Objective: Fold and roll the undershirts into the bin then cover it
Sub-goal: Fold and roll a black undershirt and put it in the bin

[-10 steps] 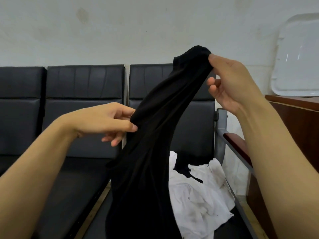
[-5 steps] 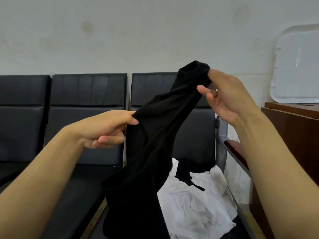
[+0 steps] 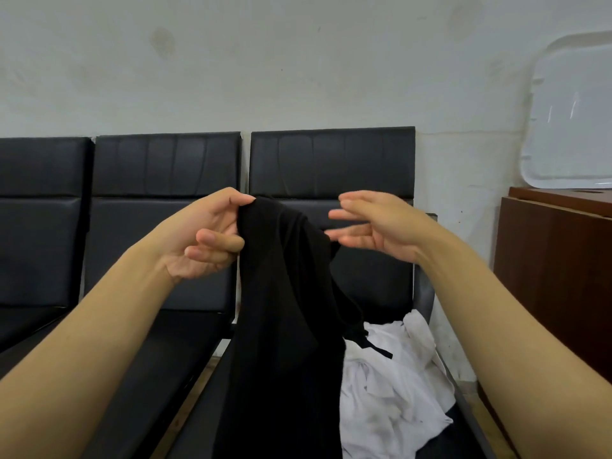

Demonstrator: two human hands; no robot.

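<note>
One black undershirt [image 3: 284, 326] hangs with its long axis vertical, top edge up, pinched at that edge by the left hand [image 3: 205, 236]. Right hand [image 3: 374, 226] released, fingers straight, just beside the fabric. White undershirts [image 3: 390, 392] lie heaped on the right-hand seat [image 3: 381, 276].

Person, seen from the head camera: two bare forearms, sleeveless to the frame edge; left hand [image 3: 202, 236] and right hand [image 3: 377, 226] ungloved, without rings, watch or bracelet; short, unpainted fingernails.
</note>
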